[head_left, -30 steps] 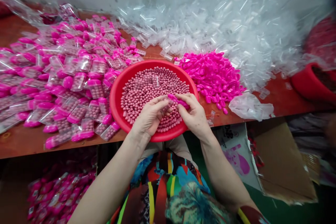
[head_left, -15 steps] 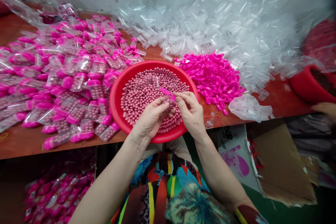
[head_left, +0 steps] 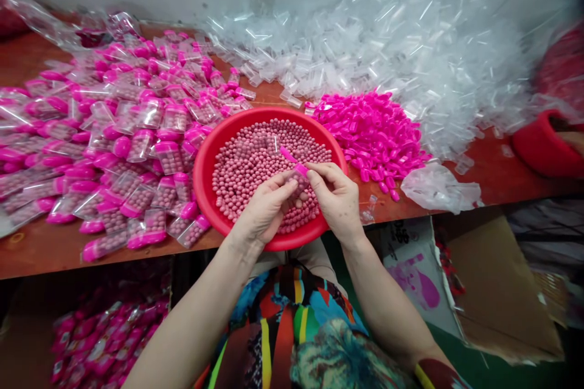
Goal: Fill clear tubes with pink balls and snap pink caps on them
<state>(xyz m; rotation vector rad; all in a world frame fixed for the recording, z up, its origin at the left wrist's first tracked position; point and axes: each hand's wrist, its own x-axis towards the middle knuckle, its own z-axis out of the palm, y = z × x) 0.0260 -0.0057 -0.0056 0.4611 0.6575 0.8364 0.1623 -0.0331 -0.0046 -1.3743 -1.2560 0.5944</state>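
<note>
Over the red basin [head_left: 201, 194], my left hand [head_left: 267, 209] grips a small clear plastic container [head_left: 297, 179] with pink beads showing through its wall. A bright pink cap [head_left: 301, 168] sits at the container's upper end, and its narrow flip lid [head_left: 287, 155] sticks up and away to the left. My right hand [head_left: 337, 199] is closed at the cap's right side, thumb and forefinger pinching its edge. Below both hands, dusty-pink round beads [head_left: 241, 164] fill the basin. An empty-looking clear container [head_left: 272, 144] lies on the beads.
Filled, pink-capped containers [head_left: 137, 146] are heaped at left. Loose pink caps [head_left: 374, 134] lie right of the basin, before a large pile of clear containers [head_left: 387, 42]. A crumpled plastic bag [head_left: 440, 187] rests near the table edge. Another person's hand [head_left: 573, 141] shows by a red bowl [head_left: 536, 143].
My hands keep hold of the container and cap with barely any shift. The whole view has moved slightly. At far right the other person's hand has gone up to the red bowl.
</note>
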